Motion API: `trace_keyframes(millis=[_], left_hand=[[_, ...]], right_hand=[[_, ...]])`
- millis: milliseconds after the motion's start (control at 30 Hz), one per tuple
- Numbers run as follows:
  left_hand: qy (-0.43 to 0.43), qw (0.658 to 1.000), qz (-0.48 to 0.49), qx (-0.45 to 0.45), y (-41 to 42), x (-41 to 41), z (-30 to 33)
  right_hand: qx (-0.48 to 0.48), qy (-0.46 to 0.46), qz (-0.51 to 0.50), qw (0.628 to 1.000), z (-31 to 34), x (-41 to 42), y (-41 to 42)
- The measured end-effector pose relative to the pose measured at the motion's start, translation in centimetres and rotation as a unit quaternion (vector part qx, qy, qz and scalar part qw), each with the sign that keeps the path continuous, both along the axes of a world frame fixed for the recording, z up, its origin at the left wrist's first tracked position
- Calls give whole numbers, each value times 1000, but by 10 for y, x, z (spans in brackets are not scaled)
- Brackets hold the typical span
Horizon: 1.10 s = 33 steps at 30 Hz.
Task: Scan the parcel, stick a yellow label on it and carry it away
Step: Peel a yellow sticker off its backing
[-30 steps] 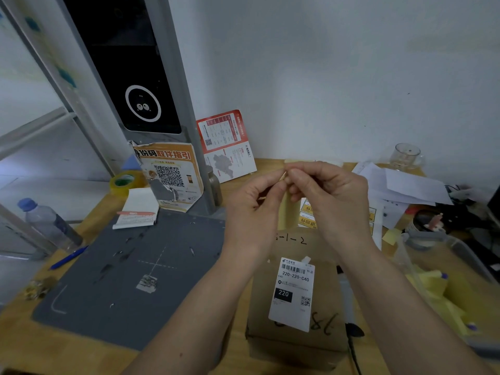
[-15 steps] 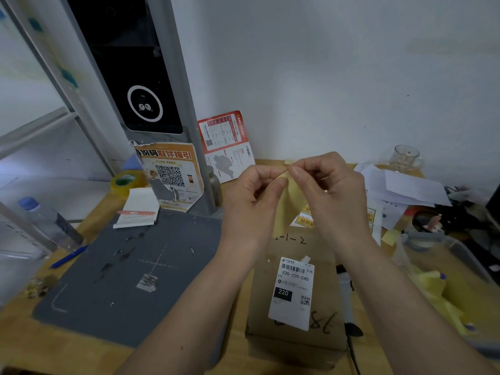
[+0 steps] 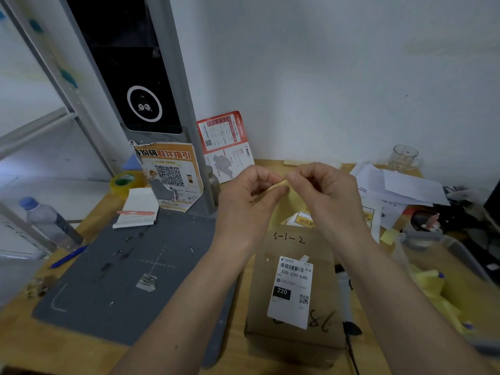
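Your left hand (image 3: 251, 197) and right hand (image 3: 328, 197) are pinched shut on the top edge of the yellow label (image 3: 278, 204), held above the parcel (image 3: 295, 288). Since a moment ago you've raised both hands slightly, toward 12 o'clock. The parcel sits unmoved on the desk (image 3: 24, 345), at 3 o'clock of the grey mat (image 3: 121, 272).

Wooden table (image 3: 81, 345) — grey mat (image 3: 130, 269), parcel (image 3: 295, 315).
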<state>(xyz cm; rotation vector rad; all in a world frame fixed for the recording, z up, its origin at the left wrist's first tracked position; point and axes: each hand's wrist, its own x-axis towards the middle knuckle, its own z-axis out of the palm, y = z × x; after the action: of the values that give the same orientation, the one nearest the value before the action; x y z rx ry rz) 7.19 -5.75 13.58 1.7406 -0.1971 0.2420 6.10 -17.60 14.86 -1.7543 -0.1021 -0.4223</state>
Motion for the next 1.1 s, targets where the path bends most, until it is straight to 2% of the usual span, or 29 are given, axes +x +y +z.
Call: trace_keyframes(millis=[233,333,400,533,700,1100], left_hand=[[-3,1000,26,-1,0,-1,0],[-50,992,98,62,-2,-4,0],[-66,987,130,72,-3,-7,2],[-11,999,37,-36,-6,-10,5],[45,991,26,-125,-5,-7,5],[64,984,12,-164,-5,-6,2]], right_hand=[[1,-5,11,1000,-5,-1,-3],[5,-13,-3,1000,-7,-1,-2],[8,-25,-17,1000,-7,-2,-1],[12,-39,-22,999,-7,-2,1],[20,-40,-16,999,-8,-2,1],[10,-49,-20,999,-8,-3,2]])
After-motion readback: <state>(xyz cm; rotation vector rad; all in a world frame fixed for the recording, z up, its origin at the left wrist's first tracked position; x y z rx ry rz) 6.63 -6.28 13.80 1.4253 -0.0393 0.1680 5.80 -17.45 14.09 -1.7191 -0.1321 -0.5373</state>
